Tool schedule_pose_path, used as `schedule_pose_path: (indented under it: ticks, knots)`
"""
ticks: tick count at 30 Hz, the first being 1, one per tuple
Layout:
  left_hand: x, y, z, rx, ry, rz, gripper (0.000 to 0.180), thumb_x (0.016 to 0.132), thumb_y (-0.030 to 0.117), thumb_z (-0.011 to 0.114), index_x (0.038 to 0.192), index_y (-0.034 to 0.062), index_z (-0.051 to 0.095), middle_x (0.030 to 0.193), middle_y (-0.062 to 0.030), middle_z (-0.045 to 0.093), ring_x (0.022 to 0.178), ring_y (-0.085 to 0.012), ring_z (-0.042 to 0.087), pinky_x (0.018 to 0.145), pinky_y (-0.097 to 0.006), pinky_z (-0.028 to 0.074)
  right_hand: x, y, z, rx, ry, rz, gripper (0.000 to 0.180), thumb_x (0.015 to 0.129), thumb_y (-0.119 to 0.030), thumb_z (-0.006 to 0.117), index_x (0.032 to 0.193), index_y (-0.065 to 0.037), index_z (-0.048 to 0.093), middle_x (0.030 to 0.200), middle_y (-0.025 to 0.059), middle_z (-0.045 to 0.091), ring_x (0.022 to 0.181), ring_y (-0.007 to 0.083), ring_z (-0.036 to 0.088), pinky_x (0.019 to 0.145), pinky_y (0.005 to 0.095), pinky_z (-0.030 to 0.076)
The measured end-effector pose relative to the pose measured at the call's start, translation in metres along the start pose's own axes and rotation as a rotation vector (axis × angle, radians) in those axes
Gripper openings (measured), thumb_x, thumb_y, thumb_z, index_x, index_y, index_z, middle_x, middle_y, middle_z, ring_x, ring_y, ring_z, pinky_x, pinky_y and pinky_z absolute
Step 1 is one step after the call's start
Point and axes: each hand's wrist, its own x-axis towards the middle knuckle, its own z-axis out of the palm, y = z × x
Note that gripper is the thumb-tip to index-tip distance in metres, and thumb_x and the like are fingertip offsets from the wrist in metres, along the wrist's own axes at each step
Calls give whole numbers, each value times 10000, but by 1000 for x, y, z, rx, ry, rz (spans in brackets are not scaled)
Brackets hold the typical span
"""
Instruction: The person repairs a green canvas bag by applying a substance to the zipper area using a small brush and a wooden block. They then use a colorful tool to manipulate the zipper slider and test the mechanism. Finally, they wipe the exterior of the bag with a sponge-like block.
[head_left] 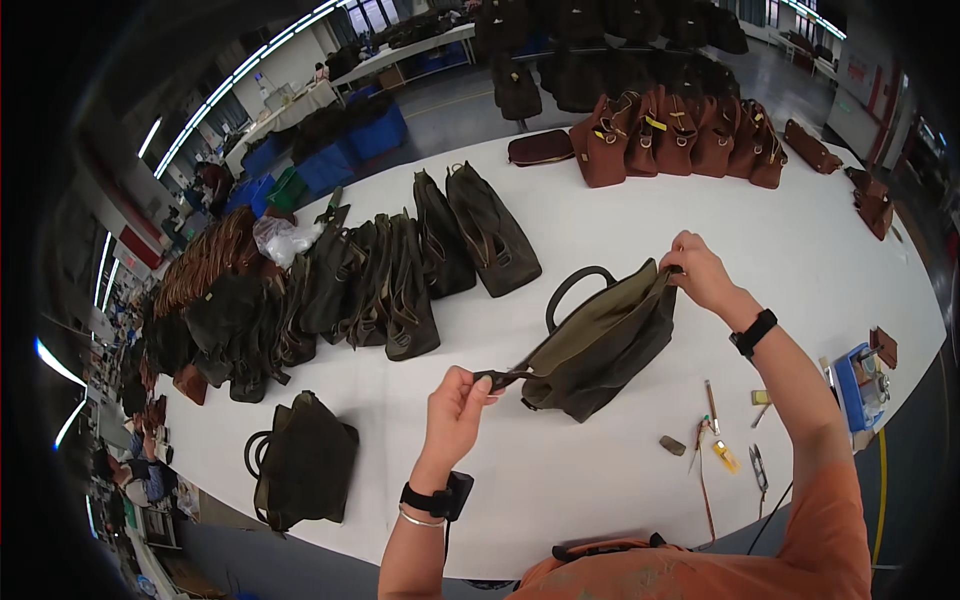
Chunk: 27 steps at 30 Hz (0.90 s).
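Observation:
Between my hands a dark olive handbag stands tilted on the white table, its mouth spread and its lighter lining showing. One curved handle arches up on the bag's far side. My left hand is closed in a pinch on a dark tab at the left end of the bag's opening. At the opposite end, my right hand pinches the top corner of the bag. A second dark handbag stands by itself to the left of my left forearm.
Rows of dark bags line the table's left side, and reddish-brown bags stand at the back. Near my right forearm lie snips, a yellow-handled brush and a small dark block. A blue bin sits at the right edge.

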Motion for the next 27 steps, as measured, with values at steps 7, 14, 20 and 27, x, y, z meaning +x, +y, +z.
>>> schedule_pose_path:
  ticks: [7, 14, 20, 27]
  knots:
    - [41, 11, 43, 18, -180, -12, 148, 980, 85, 525, 884, 0, 451, 894, -98, 669, 881, -154, 677, 788, -269, 549, 141, 0, 5, -91, 151, -92, 239, 695, 39, 648, 870, -119, 679, 982, 124, 482, 1001, 315, 516, 823, 397, 478]
    - [154, -14, 64, 13, 138, 122, 161, 993, 89, 498, 886, -18, 443, 871, -84, 602, 895, -172, 682, 806, -268, 560, 257, -26, 28, 255, 476, -167, 552, 802, -68, 673, 1324, -98, 493, 1072, 185, 570, 979, 354, 575, 870, 400, 472]
    - [172, -50, 76, -46, 118, 91, 138, 986, 88, 515, 910, -22, 480, 886, -85, 617, 919, -158, 672, 816, -269, 556, 189, 17, 146, 684, 96, 375, 698, 948, -523, 476, 1363, 38, 442, 1376, 243, 480, 1284, 351, 456, 1064, 352, 352]
    - [129, -45, 20, 158, 220, 81, 144, 949, 128, 604, 922, -12, 581, 1072, -117, 667, 861, -104, 635, 768, -249, 518, 133, -12, 191, 915, 40, 484, 695, 1000, -533, 333, 1360, 48, 456, 1369, 203, 506, 1310, 288, 432, 1089, 313, 305]
